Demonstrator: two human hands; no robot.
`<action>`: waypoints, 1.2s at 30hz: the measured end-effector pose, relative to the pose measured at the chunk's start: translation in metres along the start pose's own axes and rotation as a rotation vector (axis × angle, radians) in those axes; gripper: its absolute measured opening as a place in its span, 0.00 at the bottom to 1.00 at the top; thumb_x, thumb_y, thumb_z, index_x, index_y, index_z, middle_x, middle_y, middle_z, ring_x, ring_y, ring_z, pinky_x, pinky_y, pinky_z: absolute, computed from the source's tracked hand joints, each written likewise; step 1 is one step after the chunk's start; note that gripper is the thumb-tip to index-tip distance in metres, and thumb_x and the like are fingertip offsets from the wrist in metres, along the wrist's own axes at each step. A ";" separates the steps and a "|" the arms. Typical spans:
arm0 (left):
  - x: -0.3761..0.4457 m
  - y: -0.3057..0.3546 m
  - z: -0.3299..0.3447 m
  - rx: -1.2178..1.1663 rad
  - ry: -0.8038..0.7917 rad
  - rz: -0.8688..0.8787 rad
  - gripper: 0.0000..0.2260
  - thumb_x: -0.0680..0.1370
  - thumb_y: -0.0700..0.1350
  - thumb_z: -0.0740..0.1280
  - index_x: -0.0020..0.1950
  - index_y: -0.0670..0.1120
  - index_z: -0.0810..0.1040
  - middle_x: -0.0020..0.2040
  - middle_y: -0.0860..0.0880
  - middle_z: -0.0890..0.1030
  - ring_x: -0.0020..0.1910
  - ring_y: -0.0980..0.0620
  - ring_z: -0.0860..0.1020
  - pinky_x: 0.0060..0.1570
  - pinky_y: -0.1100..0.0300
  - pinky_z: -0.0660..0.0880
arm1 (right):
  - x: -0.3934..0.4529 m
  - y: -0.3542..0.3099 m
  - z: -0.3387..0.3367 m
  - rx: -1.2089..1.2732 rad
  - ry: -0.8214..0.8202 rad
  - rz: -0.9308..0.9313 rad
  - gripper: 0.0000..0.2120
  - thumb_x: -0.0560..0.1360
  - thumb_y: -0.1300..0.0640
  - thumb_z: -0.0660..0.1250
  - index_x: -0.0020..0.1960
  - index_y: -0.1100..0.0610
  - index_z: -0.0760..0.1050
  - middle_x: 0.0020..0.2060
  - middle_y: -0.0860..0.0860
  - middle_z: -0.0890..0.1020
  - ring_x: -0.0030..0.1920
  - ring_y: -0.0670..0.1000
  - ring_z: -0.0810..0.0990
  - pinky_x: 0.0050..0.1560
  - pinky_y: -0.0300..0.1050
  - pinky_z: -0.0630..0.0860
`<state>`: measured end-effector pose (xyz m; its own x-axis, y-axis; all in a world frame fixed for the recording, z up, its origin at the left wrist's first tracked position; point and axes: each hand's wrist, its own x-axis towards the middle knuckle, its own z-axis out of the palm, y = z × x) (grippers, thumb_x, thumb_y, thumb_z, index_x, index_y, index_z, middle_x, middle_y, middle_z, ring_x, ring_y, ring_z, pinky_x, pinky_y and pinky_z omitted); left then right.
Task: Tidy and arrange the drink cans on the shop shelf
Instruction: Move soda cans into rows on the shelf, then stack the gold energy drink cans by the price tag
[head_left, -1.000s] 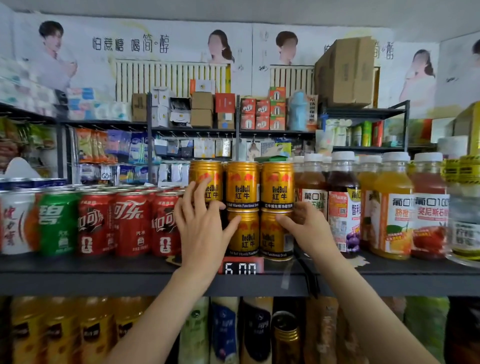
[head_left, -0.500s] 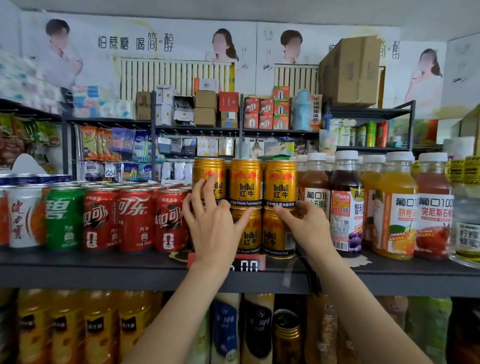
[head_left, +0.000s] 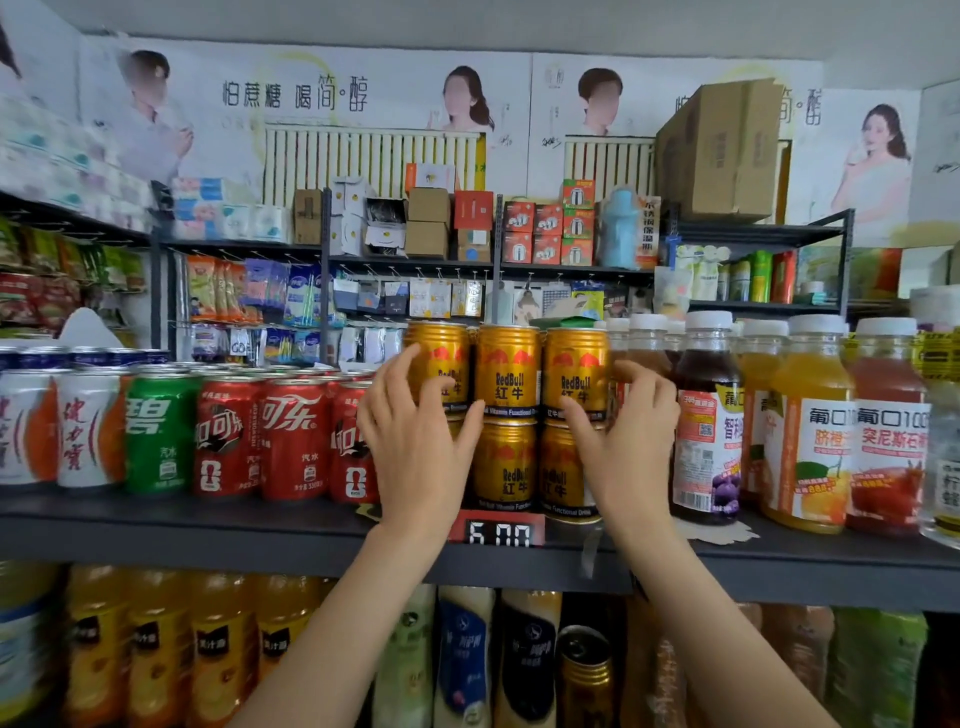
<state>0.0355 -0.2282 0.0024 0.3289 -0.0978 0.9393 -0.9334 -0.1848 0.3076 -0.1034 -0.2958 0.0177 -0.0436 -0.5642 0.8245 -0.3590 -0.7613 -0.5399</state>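
Observation:
Gold Red Bull cans stand two high and three across on the dark shelf (head_left: 208, 530). My left hand (head_left: 415, 447) lies flat over the left stack, fingers spread on the upper left can (head_left: 436, 345), thumb reaching toward the middle upper can (head_left: 506, 371). It hides the lower left can. My right hand (head_left: 628, 441) cups the upper right can (head_left: 574, 364), thumb on its front and fingers curled round its right side. The lower middle can (head_left: 504, 462) stands untouched.
Red cola cans (head_left: 291, 436), a green can (head_left: 158, 436) and white cans (head_left: 85, 431) fill the shelf to the left. Capped juice bottles (head_left: 810, 431) crowd the right. A red price tag (head_left: 498, 532) sits on the shelf edge. Bottles (head_left: 156, 649) line the shelf below.
My right hand has risen from the lower right can to the upper right can. My left hand has slid slightly up over the left stack.

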 end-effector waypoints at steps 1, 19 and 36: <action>0.004 -0.002 -0.005 -0.037 -0.007 -0.054 0.17 0.74 0.55 0.64 0.57 0.46 0.75 0.69 0.45 0.66 0.70 0.46 0.60 0.68 0.48 0.55 | -0.002 -0.010 0.001 0.010 0.037 -0.086 0.27 0.72 0.52 0.70 0.66 0.60 0.65 0.62 0.55 0.68 0.62 0.51 0.66 0.59 0.38 0.63; 0.061 -0.134 -0.039 -0.025 -0.131 0.200 0.18 0.75 0.55 0.61 0.62 0.49 0.74 0.63 0.51 0.73 0.68 0.49 0.65 0.70 0.50 0.48 | -0.048 -0.112 0.130 -0.259 0.130 -0.339 0.25 0.68 0.57 0.74 0.61 0.58 0.70 0.58 0.58 0.72 0.55 0.56 0.69 0.50 0.52 0.72; 0.060 -0.167 -0.043 0.020 -0.285 0.315 0.17 0.70 0.54 0.70 0.54 0.46 0.77 0.53 0.49 0.80 0.55 0.46 0.77 0.65 0.48 0.61 | -0.073 -0.134 0.154 -0.471 -0.022 -0.242 0.22 0.67 0.56 0.74 0.58 0.61 0.74 0.55 0.59 0.75 0.55 0.59 0.71 0.56 0.51 0.72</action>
<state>0.2052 -0.1615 0.0140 0.0575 -0.4184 0.9064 -0.9926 -0.1211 0.0071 0.0912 -0.2022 0.0036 0.1105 -0.4008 0.9095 -0.7362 -0.6478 -0.1960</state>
